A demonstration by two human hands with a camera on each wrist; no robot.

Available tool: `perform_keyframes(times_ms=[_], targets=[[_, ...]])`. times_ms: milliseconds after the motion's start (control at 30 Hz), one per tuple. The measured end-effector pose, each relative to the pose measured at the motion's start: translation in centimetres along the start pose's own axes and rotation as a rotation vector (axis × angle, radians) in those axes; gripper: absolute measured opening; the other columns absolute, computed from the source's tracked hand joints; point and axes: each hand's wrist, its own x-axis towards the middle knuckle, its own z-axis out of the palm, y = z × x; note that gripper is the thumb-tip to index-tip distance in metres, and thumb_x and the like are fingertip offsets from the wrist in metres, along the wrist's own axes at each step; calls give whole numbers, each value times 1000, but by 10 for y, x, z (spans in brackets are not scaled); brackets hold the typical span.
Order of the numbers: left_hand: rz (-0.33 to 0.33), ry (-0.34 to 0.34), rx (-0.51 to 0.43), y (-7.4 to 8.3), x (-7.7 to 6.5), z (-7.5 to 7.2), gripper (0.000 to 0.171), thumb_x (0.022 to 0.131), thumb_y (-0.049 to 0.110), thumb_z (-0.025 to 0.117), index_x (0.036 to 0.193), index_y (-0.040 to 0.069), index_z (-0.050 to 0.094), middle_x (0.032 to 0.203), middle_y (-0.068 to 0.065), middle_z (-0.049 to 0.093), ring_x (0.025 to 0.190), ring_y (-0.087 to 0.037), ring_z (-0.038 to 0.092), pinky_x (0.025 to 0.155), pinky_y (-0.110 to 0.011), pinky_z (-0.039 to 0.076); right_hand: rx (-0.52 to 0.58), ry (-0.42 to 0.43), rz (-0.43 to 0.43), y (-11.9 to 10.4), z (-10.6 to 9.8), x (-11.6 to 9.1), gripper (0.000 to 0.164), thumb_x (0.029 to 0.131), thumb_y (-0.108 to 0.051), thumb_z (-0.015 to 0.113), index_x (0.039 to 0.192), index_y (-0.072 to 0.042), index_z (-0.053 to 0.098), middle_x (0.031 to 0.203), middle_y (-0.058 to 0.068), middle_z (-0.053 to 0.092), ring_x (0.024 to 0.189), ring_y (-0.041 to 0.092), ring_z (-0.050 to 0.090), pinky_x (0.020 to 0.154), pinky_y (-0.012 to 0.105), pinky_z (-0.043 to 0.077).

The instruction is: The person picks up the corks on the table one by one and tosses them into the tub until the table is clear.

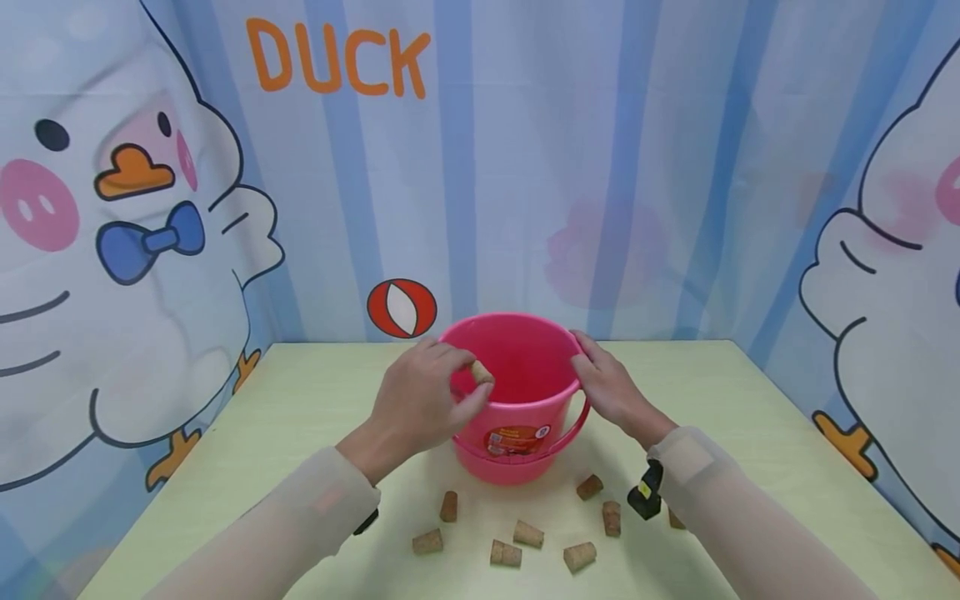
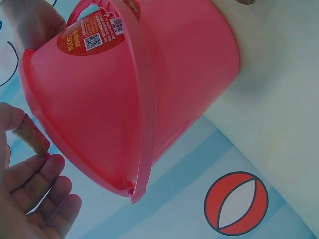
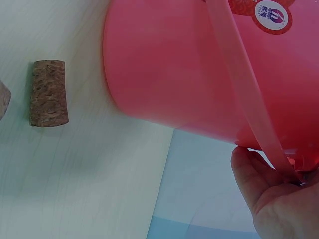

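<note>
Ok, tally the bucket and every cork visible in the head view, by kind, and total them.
Pink plastic bucket: 1
Brown cylindrical corks: 9 (8 on the pale yellow table, one partly hidden by the pale right sleeve; 1 in the left hand)
Total: 10

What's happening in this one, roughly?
A person holds a small cork between the thumb and fingers of the left hand, by the mouth of a pink bucket. The right hand grips the bucket's rim on the right side. The bucket stands on a pale table, and several more corks lie scattered in front of it. Whether any are inside cannot be seen.
</note>
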Motion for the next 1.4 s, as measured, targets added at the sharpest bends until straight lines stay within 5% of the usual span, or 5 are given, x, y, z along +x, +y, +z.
perform_keyframes(times_ms=[600,800,1400], targets=[[-100,-91,8,7,9,10,22,85,34,81,95,15,73,87,4,73,83,-15,61,73,-31,58,5,4,4,2,-1,0,62,107,-26,42,164,-12,22,153,16,47,131,38,52,99,51,54],[-156,-116,5,7,7,11,38,85,37,81,111,10,74,100,-3,75,92,-21,66,78,-37,61,2,5,-8,2,1,1,62,106,-25,43,163,-11,23,151,16,49,130,38,53,97,50,56],[-106,-18,-27,7,-3,6,42,82,33,84,113,8,73,104,-4,74,97,-21,67,78,-37,61,3,8,-2,1,1,1,61,106,-26,41,163,-12,23,152,16,47,130,37,52,99,50,54]])
